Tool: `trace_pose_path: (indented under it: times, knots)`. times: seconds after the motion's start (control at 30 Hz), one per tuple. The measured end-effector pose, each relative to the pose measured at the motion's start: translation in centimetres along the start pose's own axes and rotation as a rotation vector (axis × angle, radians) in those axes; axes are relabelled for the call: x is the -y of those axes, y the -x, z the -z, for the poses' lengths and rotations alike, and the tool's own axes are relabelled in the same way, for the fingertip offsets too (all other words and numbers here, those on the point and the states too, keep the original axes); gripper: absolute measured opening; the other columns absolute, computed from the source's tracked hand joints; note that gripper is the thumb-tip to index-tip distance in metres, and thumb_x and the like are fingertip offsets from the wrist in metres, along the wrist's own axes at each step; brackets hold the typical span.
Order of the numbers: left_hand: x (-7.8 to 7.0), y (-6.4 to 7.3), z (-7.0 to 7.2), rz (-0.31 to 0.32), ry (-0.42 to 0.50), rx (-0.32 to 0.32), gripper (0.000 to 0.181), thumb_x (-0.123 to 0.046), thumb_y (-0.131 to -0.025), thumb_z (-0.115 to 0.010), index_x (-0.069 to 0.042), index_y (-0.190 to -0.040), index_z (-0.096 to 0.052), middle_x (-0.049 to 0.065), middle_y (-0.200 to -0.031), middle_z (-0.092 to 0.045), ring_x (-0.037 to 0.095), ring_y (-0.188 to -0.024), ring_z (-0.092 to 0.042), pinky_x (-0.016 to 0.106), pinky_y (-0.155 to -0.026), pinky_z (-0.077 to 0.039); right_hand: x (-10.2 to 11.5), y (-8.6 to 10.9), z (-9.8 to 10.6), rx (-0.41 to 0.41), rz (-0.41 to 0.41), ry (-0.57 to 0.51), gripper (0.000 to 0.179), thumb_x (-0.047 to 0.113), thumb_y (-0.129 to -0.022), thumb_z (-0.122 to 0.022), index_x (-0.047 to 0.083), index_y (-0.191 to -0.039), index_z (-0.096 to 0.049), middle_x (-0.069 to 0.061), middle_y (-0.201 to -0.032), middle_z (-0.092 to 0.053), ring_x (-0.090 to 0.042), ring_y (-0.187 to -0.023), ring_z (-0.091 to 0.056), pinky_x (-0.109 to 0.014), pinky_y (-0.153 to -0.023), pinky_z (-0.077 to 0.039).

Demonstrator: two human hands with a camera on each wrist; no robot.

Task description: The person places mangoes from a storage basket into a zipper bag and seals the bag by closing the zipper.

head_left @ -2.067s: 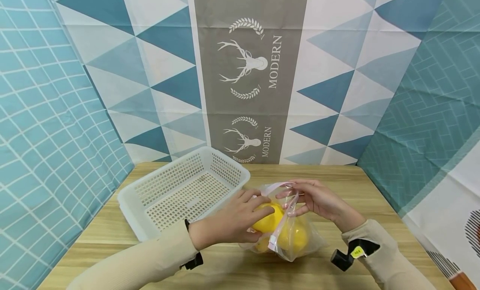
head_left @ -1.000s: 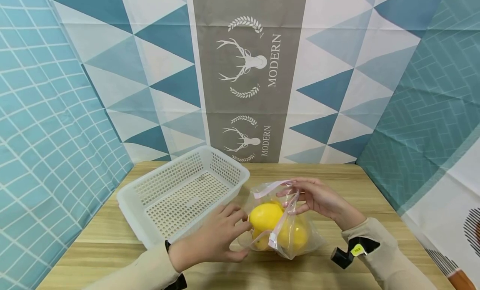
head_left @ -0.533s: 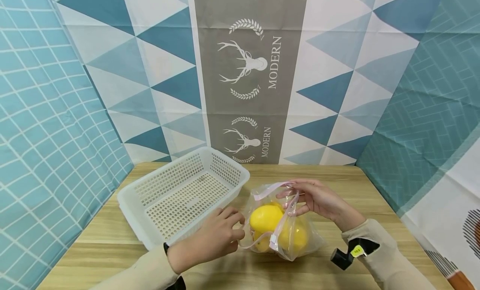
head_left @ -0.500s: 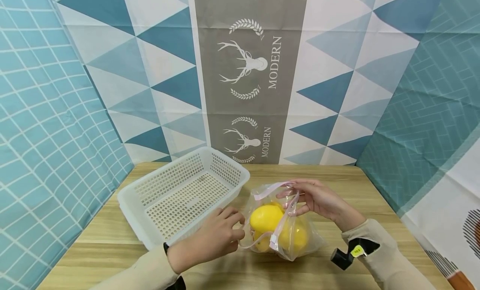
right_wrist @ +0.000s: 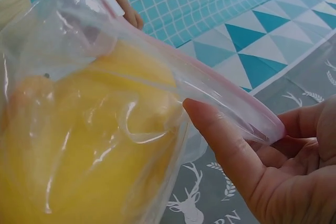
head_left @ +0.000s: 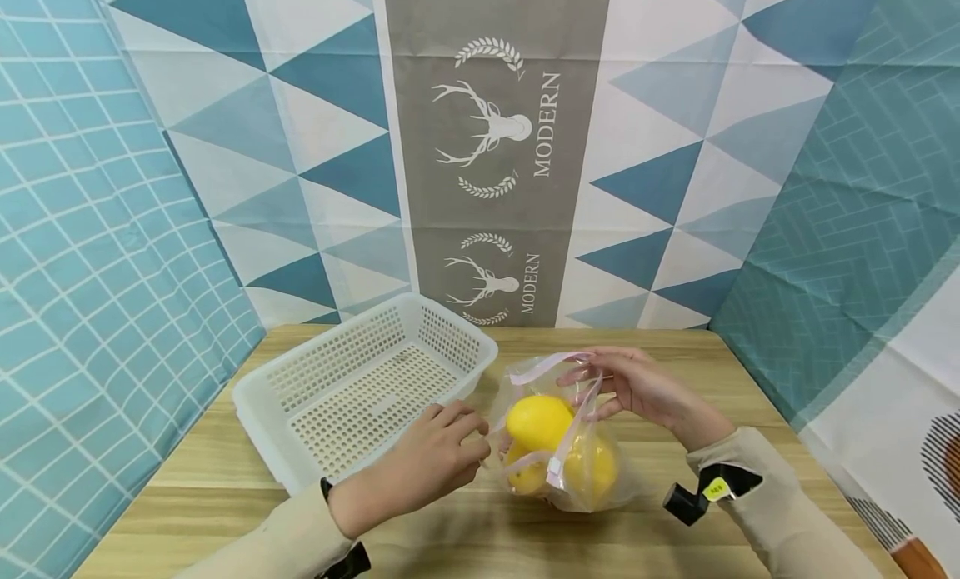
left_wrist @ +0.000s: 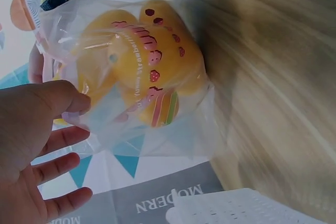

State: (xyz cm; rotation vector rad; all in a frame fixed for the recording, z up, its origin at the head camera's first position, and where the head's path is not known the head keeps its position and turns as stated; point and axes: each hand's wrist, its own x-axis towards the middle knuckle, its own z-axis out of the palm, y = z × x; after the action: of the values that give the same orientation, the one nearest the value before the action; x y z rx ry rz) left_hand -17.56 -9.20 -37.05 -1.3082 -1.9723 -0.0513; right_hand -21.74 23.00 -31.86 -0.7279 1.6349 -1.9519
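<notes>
A clear zip bag (head_left: 573,433) with a pink zip strip stands on the table, its mouth spread. Several yellow lemons are inside, the uppermost lemon (head_left: 538,422) near the opening. My left hand (head_left: 427,462) pinches the bag's left edge; the left wrist view shows its thumb (left_wrist: 65,97) on the plastic and the other fingers spread apart. My right hand (head_left: 645,391) holds the opposite rim between thumb and fingers, as the right wrist view also shows. A white slider (head_left: 555,471) sits on the zip's front strip. Pink lettering and strawberries are printed on the bag.
A white perforated plastic basket (head_left: 375,396) stands left of the bag with nothing visible in it. The wooden table (head_left: 660,529) meets patterned cloth walls behind and at both sides.
My left hand has come off the uppermost lemon, moved left, and taken the bag's left edge. My right hand keeps hold of the rim and has risen slightly; the lemons have shifted a little.
</notes>
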Motion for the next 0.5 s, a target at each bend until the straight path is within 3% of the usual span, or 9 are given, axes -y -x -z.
trace_pose_path:
  times: [0.5]
  knots:
    - [1.4,-1.8,0.7,-0.006,-0.103,-0.115,0.021,-0.016,-0.074,-0.077,-0.017,-0.09,-0.062,-0.002,-0.099,-0.063,0.023,-0.097,-0.06,0.032,-0.068,-0.046,1.5,-0.6,0.5,-0.07,0.033,0.118,0.034,0.017,-0.109,-0.038,0.021,-0.118,-0.07,-0.007,-0.109,-0.073,-0.017,-0.083,-0.071,-0.04,-0.068,-0.059]
